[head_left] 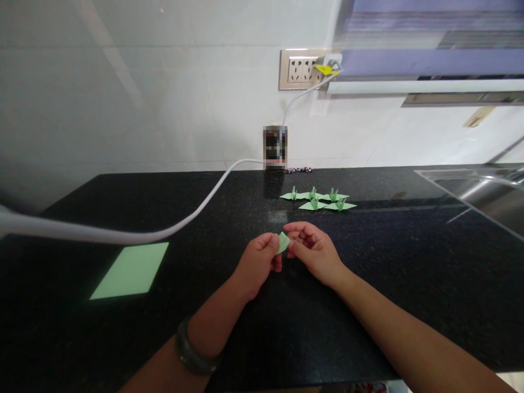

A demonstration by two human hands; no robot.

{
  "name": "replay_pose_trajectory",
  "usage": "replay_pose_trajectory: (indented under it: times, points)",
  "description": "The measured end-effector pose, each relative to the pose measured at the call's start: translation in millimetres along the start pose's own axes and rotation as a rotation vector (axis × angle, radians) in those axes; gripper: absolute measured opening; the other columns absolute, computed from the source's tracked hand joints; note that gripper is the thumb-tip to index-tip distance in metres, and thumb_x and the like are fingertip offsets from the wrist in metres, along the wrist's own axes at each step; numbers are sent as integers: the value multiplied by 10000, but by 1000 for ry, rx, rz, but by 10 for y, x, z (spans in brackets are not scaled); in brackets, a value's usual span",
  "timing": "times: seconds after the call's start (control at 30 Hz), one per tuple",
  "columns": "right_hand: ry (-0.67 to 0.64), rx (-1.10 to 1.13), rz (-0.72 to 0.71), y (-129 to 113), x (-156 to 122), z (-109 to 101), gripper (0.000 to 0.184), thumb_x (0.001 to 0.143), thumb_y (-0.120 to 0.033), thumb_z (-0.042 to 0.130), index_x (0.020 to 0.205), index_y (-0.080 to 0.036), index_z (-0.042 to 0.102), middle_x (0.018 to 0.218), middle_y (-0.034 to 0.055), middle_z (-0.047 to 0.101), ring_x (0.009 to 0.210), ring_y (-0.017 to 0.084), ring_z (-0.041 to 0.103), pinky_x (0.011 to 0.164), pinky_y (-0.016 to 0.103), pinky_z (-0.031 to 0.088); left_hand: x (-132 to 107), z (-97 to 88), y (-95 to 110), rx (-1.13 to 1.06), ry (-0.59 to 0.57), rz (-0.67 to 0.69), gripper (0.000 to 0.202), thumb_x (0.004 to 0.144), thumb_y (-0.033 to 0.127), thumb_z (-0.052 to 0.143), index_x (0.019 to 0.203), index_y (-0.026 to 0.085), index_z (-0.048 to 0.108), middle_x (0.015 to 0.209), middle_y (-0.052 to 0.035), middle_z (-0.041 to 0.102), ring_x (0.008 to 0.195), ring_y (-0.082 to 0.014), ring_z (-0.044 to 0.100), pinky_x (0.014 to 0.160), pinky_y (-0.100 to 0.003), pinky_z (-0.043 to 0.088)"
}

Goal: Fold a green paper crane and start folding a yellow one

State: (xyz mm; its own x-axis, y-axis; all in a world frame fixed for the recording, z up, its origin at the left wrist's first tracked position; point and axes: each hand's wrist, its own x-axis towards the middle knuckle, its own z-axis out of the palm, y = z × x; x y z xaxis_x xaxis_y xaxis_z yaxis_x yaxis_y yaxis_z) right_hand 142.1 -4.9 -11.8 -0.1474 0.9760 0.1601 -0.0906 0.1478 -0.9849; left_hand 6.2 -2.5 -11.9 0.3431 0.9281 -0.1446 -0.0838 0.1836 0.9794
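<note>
Between my hands is a small folded piece of light green paper (283, 243), held just above the dark countertop. My left hand (258, 262) pinches it from the left with thumb and fingers. My right hand (317, 252) is closed at its right edge, with the thumb and a finger on the paper. Fingers hide part of the folds. Beyond my hands stand several folded green paper cranes (315, 204) in two rows, wings spread. To the left lies a stack or sheet of flat green paper (131, 271); I cannot tell how many sheets.
A thick white cable (204, 203) crosses the black countertop (196, 322) on the left towards a blurred-out device (275, 147) against the wall. A beaded strand (298, 170) lies beside it. A wall socket (301, 70) holds a plug. A metal sink (491, 191) is at the right.
</note>
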Motion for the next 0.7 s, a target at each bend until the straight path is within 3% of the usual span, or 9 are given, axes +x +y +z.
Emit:
replay_pose_trajectory:
  times: [0.1, 0.27, 0.37, 0.5, 0.7]
  points:
    - [55, -13, 0, 30, 11, -9, 197, 693, -228, 591, 862, -162, 515, 643, -22, 531, 517, 76, 495, 496, 218, 413, 10, -17, -11, 169, 61, 84, 261, 768, 380, 464, 746, 138, 560, 646, -8, 547, 579, -100, 511, 560, -236, 423]
    - [151, -248, -115, 75, 4, -39, 152, 712, -231, 568, 847, -172, 527, 645, -8, 526, 552, 98, 502, 525, 234, 426, -13, -36, 22, 449, 353, 345, 224, 685, 308, 589, 848, 155, 592, 808, -35, 571, 715, -128, 537, 604, -235, 444]
    - [162, -476, -253, 69, -14, -61, 180, 725, -210, 545, 903, -186, 531, 703, 11, 541, 608, 114, 521, 576, 248, 443, -30, -30, 44, 494, 293, 414, 185, 690, 321, 583, 772, 159, 616, 824, -44, 575, 737, -135, 549, 592, -229, 457]
    - [105, -639, -399, 35, -37, -82, 201, 743, -181, 512, 942, -203, 525, 743, 22, 552, 653, 124, 530, 610, 257, 452, -32, -25, 41, 503, 246, 394, 200, 680, 340, 593, 759, 158, 618, 797, -42, 590, 716, -141, 559, 590, -239, 461]
    - [84, -666, -394, 27, -46, -72, 206, 758, -188, 510, 962, -213, 515, 769, 28, 562, 678, 132, 538, 635, 269, 460, -32, -38, 58, 599, 228, 407, 165, 772, 268, 480, 790, 168, 610, 797, -36, 602, 751, -137, 550, 637, -240, 445]
